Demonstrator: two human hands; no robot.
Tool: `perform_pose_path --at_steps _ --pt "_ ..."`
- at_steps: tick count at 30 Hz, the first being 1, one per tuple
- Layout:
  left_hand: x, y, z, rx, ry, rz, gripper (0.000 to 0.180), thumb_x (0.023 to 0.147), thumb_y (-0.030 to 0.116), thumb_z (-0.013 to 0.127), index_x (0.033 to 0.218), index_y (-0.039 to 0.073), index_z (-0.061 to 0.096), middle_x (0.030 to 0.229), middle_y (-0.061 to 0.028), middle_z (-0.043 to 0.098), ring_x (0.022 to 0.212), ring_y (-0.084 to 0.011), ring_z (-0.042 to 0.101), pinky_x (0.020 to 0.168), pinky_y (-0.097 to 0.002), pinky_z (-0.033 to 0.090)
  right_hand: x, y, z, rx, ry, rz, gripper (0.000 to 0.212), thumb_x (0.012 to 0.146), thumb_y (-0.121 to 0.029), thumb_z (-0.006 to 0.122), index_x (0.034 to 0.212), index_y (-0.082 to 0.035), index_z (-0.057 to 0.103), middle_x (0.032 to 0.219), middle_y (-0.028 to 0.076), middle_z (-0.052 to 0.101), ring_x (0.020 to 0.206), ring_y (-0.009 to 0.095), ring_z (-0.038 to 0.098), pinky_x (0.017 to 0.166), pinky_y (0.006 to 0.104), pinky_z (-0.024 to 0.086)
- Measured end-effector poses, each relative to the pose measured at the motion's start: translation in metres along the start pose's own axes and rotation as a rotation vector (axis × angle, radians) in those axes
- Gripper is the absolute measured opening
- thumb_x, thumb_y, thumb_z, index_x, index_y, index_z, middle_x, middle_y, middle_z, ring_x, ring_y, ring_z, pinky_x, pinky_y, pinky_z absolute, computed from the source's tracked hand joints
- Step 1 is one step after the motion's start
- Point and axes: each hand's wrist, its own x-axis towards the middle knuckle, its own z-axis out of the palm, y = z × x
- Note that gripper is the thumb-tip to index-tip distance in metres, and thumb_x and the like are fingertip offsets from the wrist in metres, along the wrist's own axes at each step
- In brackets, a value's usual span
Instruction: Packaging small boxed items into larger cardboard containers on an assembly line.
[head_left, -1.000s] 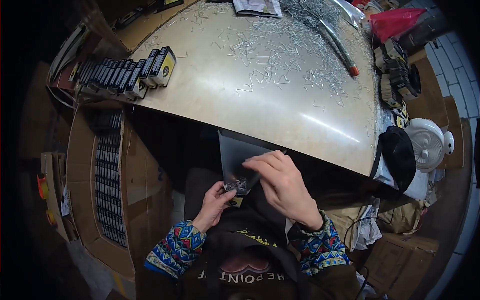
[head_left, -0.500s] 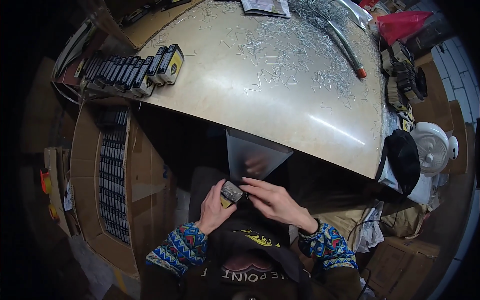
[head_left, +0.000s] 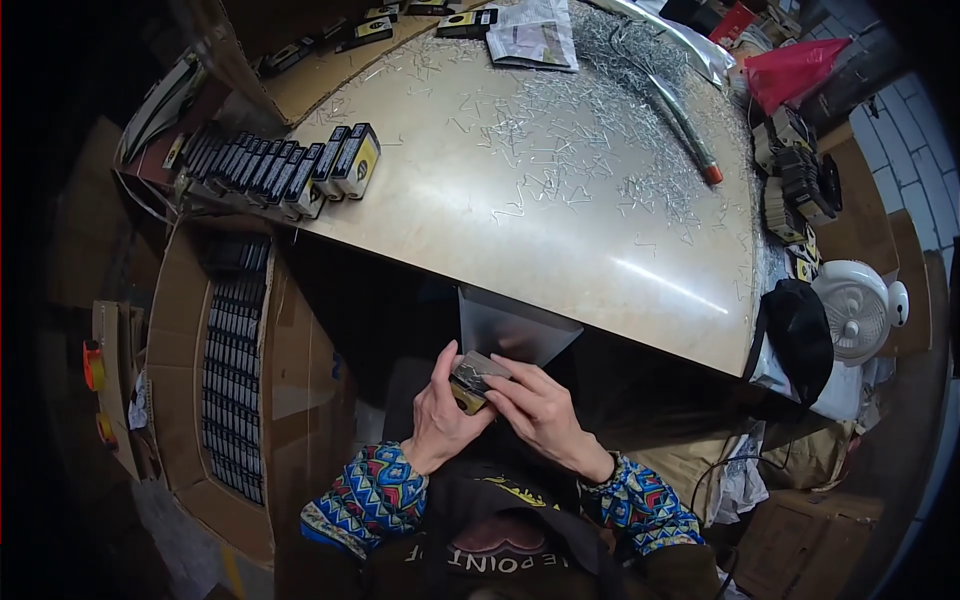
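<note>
In front of my body, below the table edge, my left hand [head_left: 443, 425] is wrapped round a small yellow-and-black box [head_left: 470, 397]. Its upper end is greyish, with thin bent wire pieces showing there. From the other side my right hand [head_left: 545, 413] presses its fingertips to that end, fingers close together; its thumb is mostly hidden. Past the hands, a translucent grey sheet [head_left: 512, 325] hangs at the table edge. Many loose bent wire pieces [head_left: 560, 125] are scattered over the far part of the pale table [head_left: 480, 230].
Similar boxes [head_left: 300, 180] stand in a row at the table's left. Below them, an open carton [head_left: 180, 400] holds packed rows. A tube with an orange tip [head_left: 690, 140] lies among the wires. To the right are a black bag [head_left: 797, 335] and a white fan [head_left: 850, 310].
My right hand has moved in to the left, bringing its fingers onto the box's upper end. My left hand still holds the box. The view has shifted slightly, showing more of the table's far side.
</note>
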Motion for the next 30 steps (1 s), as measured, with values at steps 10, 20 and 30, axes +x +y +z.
perform_pose_path --at_steps 10,20,30 --pt "0.011 0.016 -0.001 0.068 -0.033 0.128 0.098 0.073 0.023 0.083 0.145 0.0 0.02 0.114 -0.0176 0.062 0.093 -0.038 0.067 0.076 -0.0429 0.057 0.02 -0.01 -0.007 0.11 0.076 0.01 0.022 0.08 -0.007 0.074 0.101 0.001 0.07 0.121 0.02 0.064 0.112 0.035 0.06 0.092 0.0403 0.05" --pt "0.017 0.018 -0.005 0.006 -0.027 0.075 0.103 0.072 0.024 0.084 0.146 0.0 0.017 0.116 -0.0191 0.062 0.096 -0.0381 0.067 0.078 -0.0418 0.056 0.02 -0.022 -0.025 0.064 0.116 0.161 0.026 0.081 -0.009 0.074 0.106 -0.001 0.071 0.122 0.021 0.063 0.104 0.034 0.064 0.088 0.0374 0.052" --pt "0.018 0.012 -0.003 0.007 -0.026 0.089 0.098 0.072 0.025 0.085 0.145 0.004 0.021 0.114 -0.0226 0.061 0.096 -0.0399 0.066 0.079 -0.0443 0.056 0.021 -0.022 -0.019 -0.099 -0.015 -0.04 0.037 0.081 -0.012 0.076 0.116 -0.003 0.067 0.136 0.026 0.051 0.116 0.037 0.059 0.09 0.0396 0.052"
